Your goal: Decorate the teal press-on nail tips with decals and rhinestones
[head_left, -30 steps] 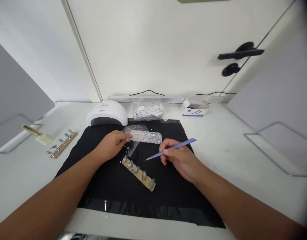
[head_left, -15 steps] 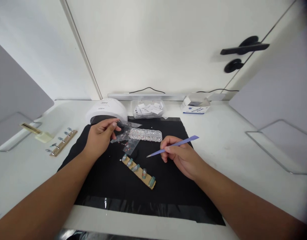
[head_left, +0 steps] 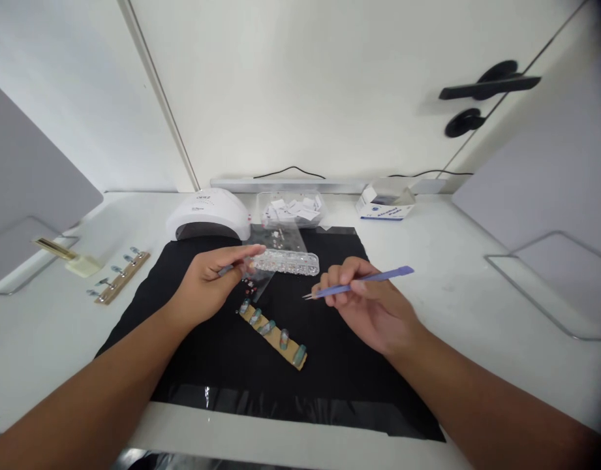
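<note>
Purple tweezers [head_left: 361, 282]: slim, lilac, long and flat, with a squared rear end pointing to the right of the frame and two pale fine tips pointing left; lying nearly level just right of centre, pinched between thumb and fingers of the right hand [head_left: 373, 310], which is closed on them above the black mat [head_left: 329, 365]. Left hand [head_left: 209, 284]: left of centre, fingers drawn together on the edge of a thin clear plastic sheet [head_left: 261, 277], possibly a small bag; the view is too soft to tell. Clear rhinestone box [head_left: 291, 262]: narrow, transparent, filled with glittering stones, lying on the mat between the two hands, just beside the left fingertips. Wooden strip [head_left: 275, 334]: tan, set diagonally on the mat below the hands, carrying five teal nail tips. Second strip with nail tips [head_left: 117, 279]: on the white table at the left. White nail lamp [head_left: 207, 214]: domed, at the mat's upper left edge.
</note>
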A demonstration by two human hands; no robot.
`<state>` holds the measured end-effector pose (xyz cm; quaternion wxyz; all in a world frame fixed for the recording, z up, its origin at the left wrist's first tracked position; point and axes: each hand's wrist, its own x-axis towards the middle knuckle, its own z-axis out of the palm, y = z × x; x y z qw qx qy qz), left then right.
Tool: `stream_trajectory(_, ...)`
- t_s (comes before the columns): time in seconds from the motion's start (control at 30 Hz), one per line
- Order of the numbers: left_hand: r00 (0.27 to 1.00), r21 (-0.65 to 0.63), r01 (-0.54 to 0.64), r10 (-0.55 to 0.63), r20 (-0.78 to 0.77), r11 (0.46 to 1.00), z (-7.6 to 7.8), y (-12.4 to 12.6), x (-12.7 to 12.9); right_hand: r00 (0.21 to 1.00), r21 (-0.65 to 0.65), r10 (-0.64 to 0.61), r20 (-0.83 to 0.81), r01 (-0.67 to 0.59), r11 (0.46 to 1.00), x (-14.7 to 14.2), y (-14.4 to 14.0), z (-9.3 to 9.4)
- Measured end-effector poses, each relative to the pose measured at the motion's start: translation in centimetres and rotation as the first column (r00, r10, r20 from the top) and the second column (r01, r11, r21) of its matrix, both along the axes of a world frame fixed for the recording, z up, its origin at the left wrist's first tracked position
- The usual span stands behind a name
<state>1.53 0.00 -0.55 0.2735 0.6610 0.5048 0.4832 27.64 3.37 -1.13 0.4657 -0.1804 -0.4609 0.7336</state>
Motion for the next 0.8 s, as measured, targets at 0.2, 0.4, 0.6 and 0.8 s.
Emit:
stream_trajectory(0.2,0.976,0.043,0.212,-0.210,-0.062,0.976,1.0,-1.3,0.9,0.992,0.007,-0.106,-0.073,0.107,0.994,0.1,-0.1,0.9)
stream_trajectory(0.4,0.928,0.068,0.369,-0.362,-0.092,0.927,1.0,-1.5,0.6,0.997,0.047,-0.037,-0.074,0.040,0.998,0.0,-0.3,0.5)
stream_trajectory(0.6,0.904,0.076,0.423,-0.415,-0.098,0.903,1.2,-1.6,0.7,0.996,0.050,-0.070,-0.049,0.073,0.996,0.1,-0.4,0.3)
stream_trajectory(0.8,0.949,0.080,0.315,-0.316,-0.001,0.946,1.1,-1.8,0.9,0.997,0.062,-0.070,-0.041,0.073,0.995,0.1,-0.3,0.2)
